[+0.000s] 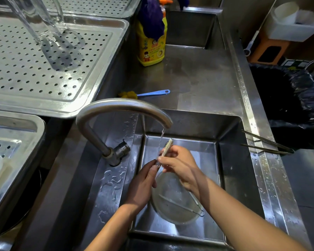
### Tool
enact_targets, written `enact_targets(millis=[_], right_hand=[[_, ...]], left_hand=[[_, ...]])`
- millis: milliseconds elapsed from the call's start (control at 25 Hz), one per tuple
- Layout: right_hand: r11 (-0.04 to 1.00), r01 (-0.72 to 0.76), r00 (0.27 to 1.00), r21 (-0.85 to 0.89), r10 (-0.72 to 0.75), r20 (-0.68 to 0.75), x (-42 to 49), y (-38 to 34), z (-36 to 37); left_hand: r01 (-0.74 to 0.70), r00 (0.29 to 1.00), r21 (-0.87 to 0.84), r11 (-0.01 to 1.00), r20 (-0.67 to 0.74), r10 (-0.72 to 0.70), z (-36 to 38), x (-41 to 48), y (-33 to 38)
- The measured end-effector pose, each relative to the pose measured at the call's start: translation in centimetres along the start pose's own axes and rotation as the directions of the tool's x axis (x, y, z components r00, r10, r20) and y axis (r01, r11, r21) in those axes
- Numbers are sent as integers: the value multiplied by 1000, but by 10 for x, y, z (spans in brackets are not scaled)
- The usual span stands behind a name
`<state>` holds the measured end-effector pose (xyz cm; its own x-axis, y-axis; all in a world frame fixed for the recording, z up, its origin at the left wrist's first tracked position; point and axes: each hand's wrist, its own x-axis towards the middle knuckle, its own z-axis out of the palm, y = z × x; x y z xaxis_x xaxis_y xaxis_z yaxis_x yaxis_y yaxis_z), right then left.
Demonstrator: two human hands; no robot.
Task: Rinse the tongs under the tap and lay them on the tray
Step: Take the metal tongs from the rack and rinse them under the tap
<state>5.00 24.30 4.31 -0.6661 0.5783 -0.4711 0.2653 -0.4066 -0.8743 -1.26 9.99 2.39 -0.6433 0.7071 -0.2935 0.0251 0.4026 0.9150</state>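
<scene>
Small metal tongs (168, 146) with a serrated tip point up and away in the sink (230, 160), just right of the thin stream of water (161, 138) falling from the curved tap (123, 104). My right hand (181, 167) grips their middle from the right. My left hand (143, 182) reaches in from the left, and its fingertips pinch the lower part, which the hands hide. The perforated steel tray (98, 57) lies at the upper left. A second, long pair of tongs (266, 144) rests on the sink's right rim.
A round strainer-like dish (172, 201) with a wire handle lies on the sink floor under my hands. A clear glass jug (43, 20) stands on the tray. Behind the tap are a yellow soap bottle (151, 49) and a blue-handled brush (149, 93). A black-lined bin (279, 98) stands at the right.
</scene>
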Motion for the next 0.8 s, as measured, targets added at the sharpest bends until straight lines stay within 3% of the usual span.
enact_targets(millis=[160,320,480,640,800], right_hand=[[998,0,995,63,6,-96,13,-6,7],[999,-43,999,-31,43,22,4,6,19],[996,-19,989,83,31,-145,15,-6,10],[995,-94,996,24,93,15,9,1,11],[995,-67,994,79,74,-85,17,-5,8]], left_hand=[[61,998,-33,998,-17,-61,0,3,-7],[65,998,-62,996,-15,-66,1,2,-10],[117,993,-16,993,-5,-118,4,-1,-15],[117,993,19,993,-7,-117,4,-3,-14],[110,994,29,994,-16,-109,1,-5,-14]])
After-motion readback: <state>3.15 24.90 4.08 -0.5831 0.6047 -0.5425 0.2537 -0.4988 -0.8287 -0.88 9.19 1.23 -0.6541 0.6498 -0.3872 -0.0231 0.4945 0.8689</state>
